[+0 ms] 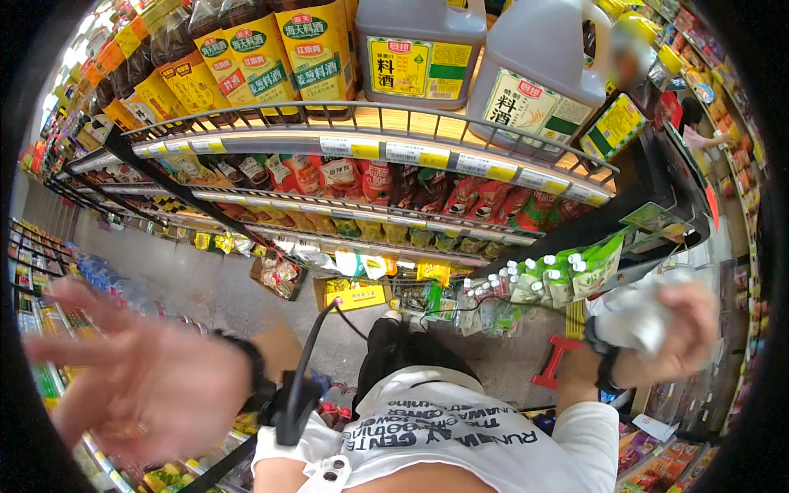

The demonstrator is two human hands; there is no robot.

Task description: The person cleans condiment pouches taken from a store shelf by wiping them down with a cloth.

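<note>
My left hand (140, 370) is raised at the left, palm up with its fingers spread, and holds nothing. It is blurred by motion. At the right, my right hand (678, 329) has its fingers closed round a crumpled white cloth (633, 320), also somewhat blurred. Near that hand hang green and white pouches (575, 271) with white caps at the shelf's end. Large jugs of cooking wine (419, 62) and yellow-labelled bottles (312, 53) stand on the top shelf in front of me.
A wire rail (370, 111) edges the top shelf. Packets (337, 174) fill the lower shelves. On the floor are a yellow carton (353, 296), a box of packets (279, 275) and a red stool (557, 360). Another person (699, 135) is at the far right.
</note>
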